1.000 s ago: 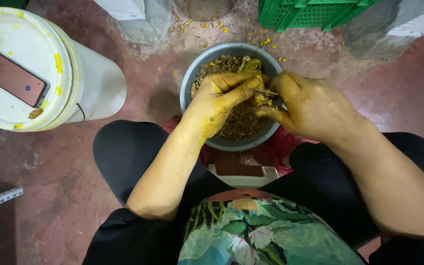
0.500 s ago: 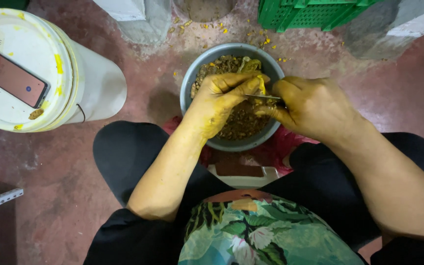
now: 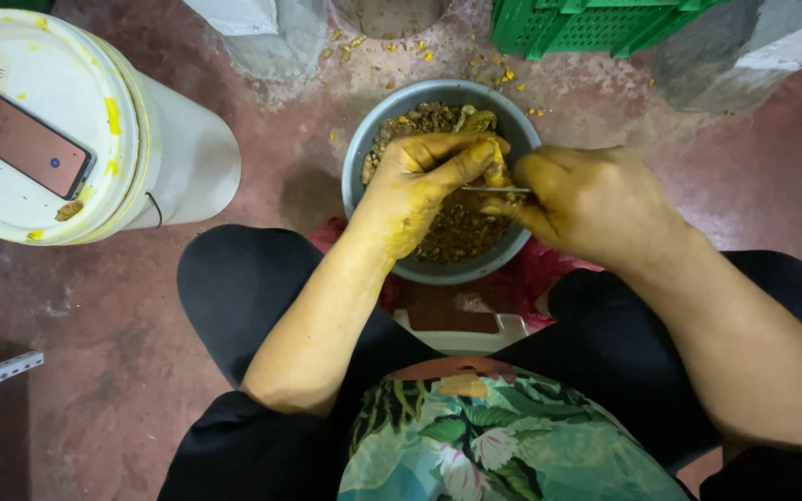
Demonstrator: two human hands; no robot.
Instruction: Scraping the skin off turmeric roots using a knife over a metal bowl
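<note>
- The grey bowl (image 3: 368,158) sits on the red floor between the seated person's knees — it serves as the landmark here.
- Above the bowl's middle, the left hand (image 3: 417,190) pinches a small yellow piece (image 3: 494,170) between thumb and fingers, the piece just right of its fingertips.
- The right hand (image 3: 596,204) is closed around a thin metal blade (image 3: 496,189), which lies level, its long axis left-to-right, touching the piece's underside.
- Both hands meet at the piece; the left is nearer.
- The piece looks yellow, moist and small — its exact kind cannot be told.
- Left of the bowl stands a white bucket (image 3: 187,158) with a phone (image 3: 30,144) on its lid.
</note>
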